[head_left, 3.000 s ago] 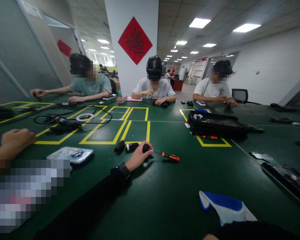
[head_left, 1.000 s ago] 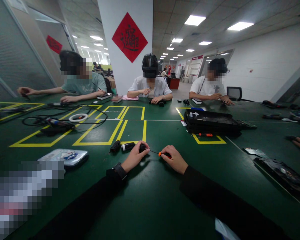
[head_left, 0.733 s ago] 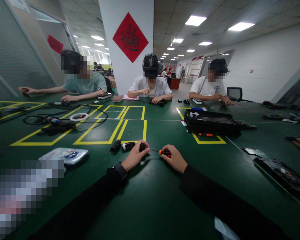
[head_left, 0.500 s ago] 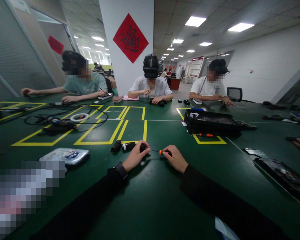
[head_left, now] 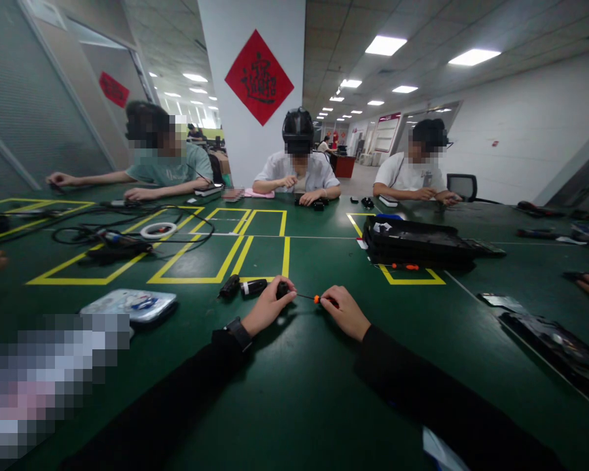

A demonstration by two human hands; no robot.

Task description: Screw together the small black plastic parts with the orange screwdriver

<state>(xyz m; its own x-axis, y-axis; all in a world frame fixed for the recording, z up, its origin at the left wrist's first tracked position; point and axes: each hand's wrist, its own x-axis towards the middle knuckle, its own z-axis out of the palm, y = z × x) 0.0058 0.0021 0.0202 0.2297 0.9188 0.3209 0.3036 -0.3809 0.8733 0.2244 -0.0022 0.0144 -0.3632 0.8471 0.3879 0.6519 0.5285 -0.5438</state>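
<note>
My right hand [head_left: 344, 311] is closed around the handle of a screwdriver [head_left: 317, 299] with an orange collar. Its thin shaft points left, and the tip meets a small black part [head_left: 283, 288] pinched in my left hand [head_left: 267, 307]. Most of that part is hidden by my fingers, so its kind does not show. Just left of my left hand, a black-and-white cylindrical piece [head_left: 254, 287] and a dark rounded piece [head_left: 230, 286] lie on the green table [head_left: 294, 386].
A black open case [head_left: 417, 239] stands right of centre, with an orange-and-black screwdriver [head_left: 406, 267] before it. Cables [head_left: 112, 245] lie at left, near a clear-lidded box [head_left: 132, 305]. An opened device [head_left: 554, 343] is at right. Several people sit across; others' hands show at both edges.
Both my hands keep nearly the same pose, the screwdriver still at the black part. Another person's hand has come in at the left edge. The whole view has shifted slightly.
</note>
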